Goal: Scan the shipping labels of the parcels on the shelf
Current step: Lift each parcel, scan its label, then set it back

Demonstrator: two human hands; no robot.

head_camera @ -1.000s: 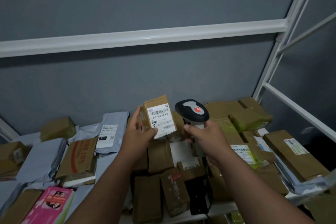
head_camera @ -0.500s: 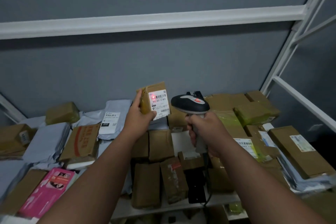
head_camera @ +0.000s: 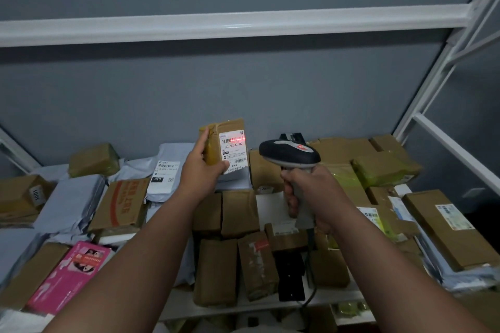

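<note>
Left hand: the left hand [head_camera: 201, 170] is wrapped round a small parcel [head_camera: 216, 147]; thumb laid across the lower label corner, fingers behind the left edge.
Parcel position: held upright above the shelf [head_camera: 270, 303], clear of the boxes below, label face turned toward the camera.
Label: the shipping label [head_camera: 234, 151] is exposed beside the thumb; a red scan line is seen across its top barcode.
Right hand: the right hand [head_camera: 311, 194] is clamped round the grip of the scanner [head_camera: 289, 155]; its head is just right of the parcel and does not touch it.
Handling (judged): one-handed lift suggests low weight; taped cardboard is judged stiff, tape somewhat slick.
Grip site (judged): side edges and rear face are preferred, barcode left uncovered.
Remaining: other parcels [head_camera: 238, 213] lie under both wrists.
</note>
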